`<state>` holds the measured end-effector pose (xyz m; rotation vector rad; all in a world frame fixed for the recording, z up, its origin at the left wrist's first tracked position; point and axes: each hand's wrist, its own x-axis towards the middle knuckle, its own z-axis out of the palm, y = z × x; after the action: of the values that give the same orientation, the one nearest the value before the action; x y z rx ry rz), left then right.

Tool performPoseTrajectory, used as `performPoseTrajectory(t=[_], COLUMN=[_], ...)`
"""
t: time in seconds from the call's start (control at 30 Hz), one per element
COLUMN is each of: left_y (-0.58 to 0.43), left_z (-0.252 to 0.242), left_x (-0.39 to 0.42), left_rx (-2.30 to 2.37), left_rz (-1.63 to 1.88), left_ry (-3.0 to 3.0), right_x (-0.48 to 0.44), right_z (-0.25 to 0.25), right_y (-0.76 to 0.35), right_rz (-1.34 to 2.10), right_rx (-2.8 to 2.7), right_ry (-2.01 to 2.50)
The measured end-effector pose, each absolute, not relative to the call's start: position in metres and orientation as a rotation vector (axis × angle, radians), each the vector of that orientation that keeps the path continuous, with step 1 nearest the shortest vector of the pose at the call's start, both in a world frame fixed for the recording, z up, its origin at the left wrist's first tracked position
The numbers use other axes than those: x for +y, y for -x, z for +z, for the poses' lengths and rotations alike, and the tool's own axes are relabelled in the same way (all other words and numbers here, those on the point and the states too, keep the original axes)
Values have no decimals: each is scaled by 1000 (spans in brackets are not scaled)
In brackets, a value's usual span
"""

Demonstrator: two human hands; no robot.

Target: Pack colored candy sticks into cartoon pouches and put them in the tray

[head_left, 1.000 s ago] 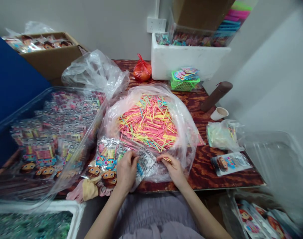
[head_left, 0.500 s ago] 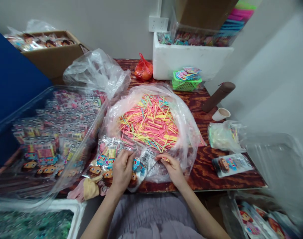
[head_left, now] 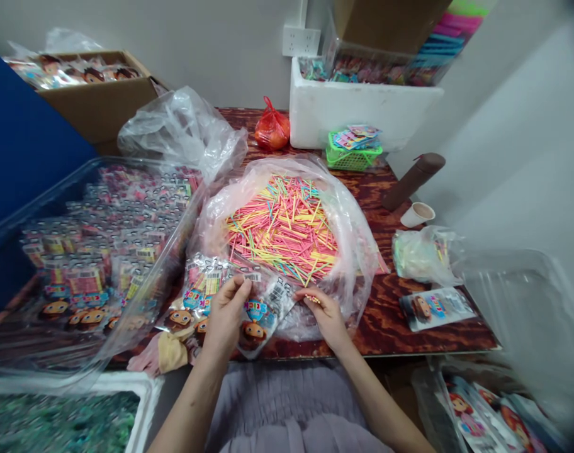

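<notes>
My left hand (head_left: 225,314) pinches the top of a printed cartoon packet (head_left: 255,318) and lifts it off a stack of like packets (head_left: 197,296) at the table's front edge. My right hand (head_left: 325,313) is closed on a small bunch of coloured sticks (head_left: 313,300), close to the packet's right side. Just behind both hands lies an open clear plastic bag (head_left: 353,245) heaped with pink, yellow and green sticks (head_left: 282,226).
A clear bin (head_left: 13,220) of filled packets sits at left, a crumpled plastic bag (head_left: 183,132) behind it. On the wooden table (head_left: 386,321) are a single packet (head_left: 435,307), a small bag (head_left: 422,255), a white cup (head_left: 416,214), a brown bottle (head_left: 412,180), a green basket (head_left: 353,157) and a white foam box (head_left: 362,110).
My left hand has pulled one packet up and away from the stack, tilting it toward me. My right hand has stayed in place with its sticks.
</notes>
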<state>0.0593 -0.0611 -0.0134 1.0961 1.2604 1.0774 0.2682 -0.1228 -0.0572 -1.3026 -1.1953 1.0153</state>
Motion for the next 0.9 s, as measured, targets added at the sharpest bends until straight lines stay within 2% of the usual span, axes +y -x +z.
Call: performPoseTrajectory(t=[0.43, 0.67, 0.8, 0.9], left_y=[-63, -66, -79, -80], left_z=[-12, -11, -5, -4], left_x=[-72, -78, -78, -78], left_rx=[1284, 1234, 1160, 1147], left_rz=[966, 971, 914, 897], left_ry=[-1147, -1385, -1436, -1376], right_x=[-126, -101, -63, -51], right_z=[-56, 3, 34, 38], right_y=[-268, -262, -247, -233], right_rz=[1030, 936, 1273, 1461], right_rx=[-1161, -891, -580, -485], right_ry=[1313, 1304, 898, 769])
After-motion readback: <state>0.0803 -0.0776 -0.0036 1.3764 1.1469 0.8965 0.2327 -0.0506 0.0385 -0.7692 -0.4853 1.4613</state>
